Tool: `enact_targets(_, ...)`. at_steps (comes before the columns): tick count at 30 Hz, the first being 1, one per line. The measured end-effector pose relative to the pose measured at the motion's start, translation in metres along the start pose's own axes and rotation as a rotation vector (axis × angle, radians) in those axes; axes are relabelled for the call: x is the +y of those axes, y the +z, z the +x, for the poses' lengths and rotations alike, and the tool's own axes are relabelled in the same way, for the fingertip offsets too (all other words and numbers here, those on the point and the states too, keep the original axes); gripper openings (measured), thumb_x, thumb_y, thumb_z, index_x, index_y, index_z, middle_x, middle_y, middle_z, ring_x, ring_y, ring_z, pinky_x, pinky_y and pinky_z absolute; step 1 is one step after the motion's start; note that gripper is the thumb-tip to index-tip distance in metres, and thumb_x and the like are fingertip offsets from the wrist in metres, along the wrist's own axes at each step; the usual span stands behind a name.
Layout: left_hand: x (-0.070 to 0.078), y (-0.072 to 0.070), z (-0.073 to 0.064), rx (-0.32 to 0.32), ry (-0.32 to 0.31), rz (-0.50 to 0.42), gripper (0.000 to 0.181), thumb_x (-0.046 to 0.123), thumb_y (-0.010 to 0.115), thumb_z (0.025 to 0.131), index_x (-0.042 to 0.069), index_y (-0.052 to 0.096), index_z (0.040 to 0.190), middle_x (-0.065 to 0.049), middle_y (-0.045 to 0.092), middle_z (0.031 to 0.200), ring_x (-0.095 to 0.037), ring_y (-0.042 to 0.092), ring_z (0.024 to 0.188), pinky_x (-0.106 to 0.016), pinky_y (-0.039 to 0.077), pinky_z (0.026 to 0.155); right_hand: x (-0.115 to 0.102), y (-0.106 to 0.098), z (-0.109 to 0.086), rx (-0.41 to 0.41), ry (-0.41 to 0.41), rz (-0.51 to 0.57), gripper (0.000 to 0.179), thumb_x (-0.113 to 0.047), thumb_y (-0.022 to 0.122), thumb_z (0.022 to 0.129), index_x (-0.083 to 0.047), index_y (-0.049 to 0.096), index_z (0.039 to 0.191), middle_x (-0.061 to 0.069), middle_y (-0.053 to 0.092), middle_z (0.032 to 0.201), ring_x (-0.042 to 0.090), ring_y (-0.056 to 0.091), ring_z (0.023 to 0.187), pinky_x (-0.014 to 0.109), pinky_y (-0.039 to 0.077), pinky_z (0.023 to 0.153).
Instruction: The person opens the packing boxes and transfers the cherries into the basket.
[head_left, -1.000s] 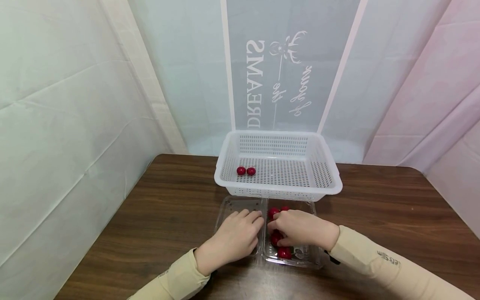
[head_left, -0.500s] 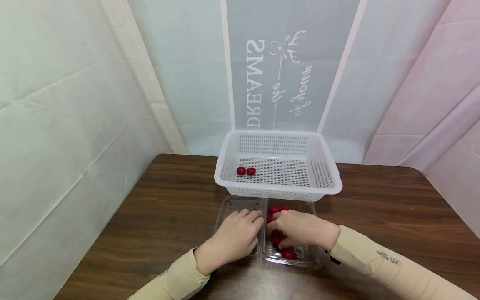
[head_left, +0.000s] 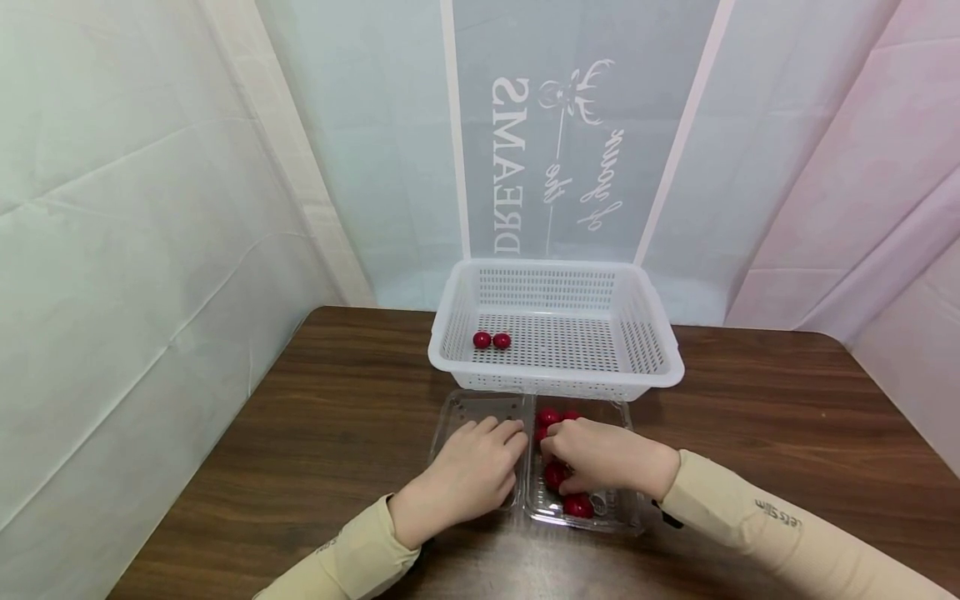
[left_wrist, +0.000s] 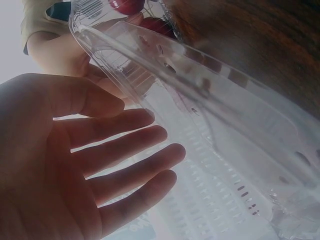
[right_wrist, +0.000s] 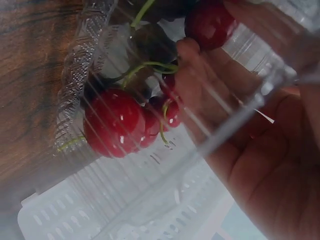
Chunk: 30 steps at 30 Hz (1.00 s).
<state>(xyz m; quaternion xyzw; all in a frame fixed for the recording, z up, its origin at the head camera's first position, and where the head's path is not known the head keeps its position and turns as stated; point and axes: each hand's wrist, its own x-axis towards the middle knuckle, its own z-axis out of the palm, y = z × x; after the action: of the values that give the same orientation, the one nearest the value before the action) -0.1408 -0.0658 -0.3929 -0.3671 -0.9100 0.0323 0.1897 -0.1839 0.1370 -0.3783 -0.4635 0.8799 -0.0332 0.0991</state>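
Note:
My right hand [head_left: 603, 454] reaches into the clear plastic clamshell box [head_left: 626, 518]. It pinches a red cherry [right_wrist: 210, 22] between thumb and fingers, seen in the right wrist view. Another cherry [head_left: 577, 505] lies at the box's near end. More cherries [head_left: 549, 417] sit near its far end, partly behind the fingers. Green stems [right_wrist: 150, 65] show among them. Over the box's flipped-open lid [head_left: 480, 406] my left hand [head_left: 476, 468] hovers or rests; contact is unclear. Its fingers are extended and hold nothing in the left wrist view.
Right behind the box stands a white perforated basket [head_left: 555, 382] with two cherries [head_left: 491, 340] at its left side. Both stand on a dark wooden table [head_left: 337, 400]. Fabric curtains [head_left: 405, 167] hang at the back and sides.
The near-end cherry has rolled slightly right in the box, and the far cherries have shifted a little. My right fingertips have drawn slightly right. The left hand stays put.

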Motion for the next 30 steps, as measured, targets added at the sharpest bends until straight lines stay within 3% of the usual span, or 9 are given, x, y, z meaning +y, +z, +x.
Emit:
enact_targets(13, 0.0, -0.002, 0.0, 0.02, 0.003, 0.003, 0.026, 0.022, 0.063, 0.08, 0.013, 0.065, 0.104, -0.002, 0.065, 0.113, -0.018, 0.061, 0.092, -0.032, 0.05, 0.067, -0.003, -0.006, -0.006, 0.011, -0.019, -0.049, 0.029, -0.024, 0.081, 0.07, -0.01, 0.068, 0.091, -0.004, 0.062, 0.081, 0.002, 0.054, 0.065, 0.018, 0.049, 0.059)
enact_targets(20, 0.001, -0.002, 0.0, 0.003, 0.001, -0.003, 0.025, 0.023, 0.062, 0.081, 0.013, 0.065, 0.104, -0.002, 0.065, 0.113, -0.018, 0.061, 0.092, -0.031, 0.05, 0.067, -0.003, -0.009, -0.009, 0.025, -0.039, -0.017, 0.026, -0.022, 0.08, 0.071, -0.011, 0.069, 0.092, -0.004, 0.061, 0.083, -0.001, 0.047, 0.062, 0.015, 0.046, 0.057)
enact_targets(30, 0.001, -0.002, 0.001, 0.002, -0.005, 0.0, 0.027, 0.022, 0.062, 0.08, 0.013, 0.066, 0.105, -0.001, 0.065, 0.113, -0.018, 0.061, 0.092, -0.031, 0.05, 0.067, 0.0, -0.013, -0.016, 0.066, -0.017, 0.028, 0.024, -0.018, 0.077, 0.071, -0.01, 0.069, 0.091, -0.002, 0.065, 0.085, -0.002, 0.048, 0.063, 0.017, 0.047, 0.058)
